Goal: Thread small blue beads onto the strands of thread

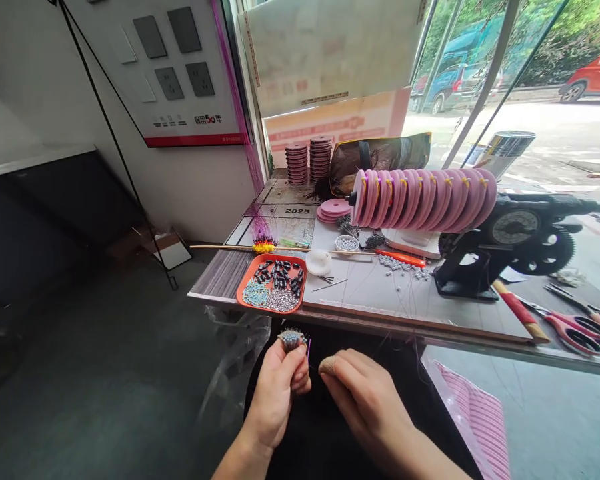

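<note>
My left hand (285, 383) is closed around a small bundle (292, 339) with a bluish-grey, bristly top, held below the table's front edge. To its right, my right hand (355, 387) has its fingers pressed together, the tips close to the bundle and apart from it; whatever they pinch is too small to make out. A thin purple strand (309, 349) shows between the hands. Beyond them on the table lies an orange tray (239, 291) with black, light-blue and silvery small pieces. Right of the tray are a white round disc (319, 262) and a thin metal needle (330, 285).
A black hand-cranked machine (505, 233) carries a row of pink discs (425, 200). Scissors (575, 331) lie at the right. A thin rod (220, 247) crosses above the tray. Scattered grey beads (405, 268) lie near an orange-handled tool (401, 257). The table's front edge (380, 325) is just beyond my hands.
</note>
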`<state>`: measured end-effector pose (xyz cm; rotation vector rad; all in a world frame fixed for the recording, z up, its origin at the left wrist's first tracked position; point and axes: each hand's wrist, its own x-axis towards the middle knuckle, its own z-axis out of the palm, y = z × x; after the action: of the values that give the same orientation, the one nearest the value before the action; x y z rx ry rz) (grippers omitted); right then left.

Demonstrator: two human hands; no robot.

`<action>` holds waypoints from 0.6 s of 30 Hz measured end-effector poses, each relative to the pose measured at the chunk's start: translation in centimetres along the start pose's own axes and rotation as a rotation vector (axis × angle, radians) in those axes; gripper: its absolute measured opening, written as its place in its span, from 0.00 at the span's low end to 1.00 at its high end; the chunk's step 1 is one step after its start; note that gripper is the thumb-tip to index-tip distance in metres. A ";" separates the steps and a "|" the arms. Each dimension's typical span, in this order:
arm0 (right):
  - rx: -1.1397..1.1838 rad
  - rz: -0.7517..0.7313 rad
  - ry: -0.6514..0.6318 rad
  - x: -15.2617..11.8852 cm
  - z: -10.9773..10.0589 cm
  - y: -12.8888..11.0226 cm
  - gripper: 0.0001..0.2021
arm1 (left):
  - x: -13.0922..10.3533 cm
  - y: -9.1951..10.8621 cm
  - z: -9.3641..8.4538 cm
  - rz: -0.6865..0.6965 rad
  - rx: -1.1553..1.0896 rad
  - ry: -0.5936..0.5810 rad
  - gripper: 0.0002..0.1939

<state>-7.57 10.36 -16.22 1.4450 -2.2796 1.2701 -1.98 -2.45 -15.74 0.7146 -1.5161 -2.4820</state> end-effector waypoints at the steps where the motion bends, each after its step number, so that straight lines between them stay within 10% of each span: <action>1: -0.004 0.001 -0.007 0.0 0.0 0.1 0.12 | 0.0 0.0 0.0 -0.002 -0.005 -0.002 0.13; 18: -0.002 0.002 -0.035 -0.4 0.4 0.2 0.13 | 0.1 0.0 0.0 -0.101 -0.130 -0.031 0.11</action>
<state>-7.40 10.33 -16.81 1.4760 -2.3046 1.2520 -2.05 -2.47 -15.76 0.7511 -1.3440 -2.6485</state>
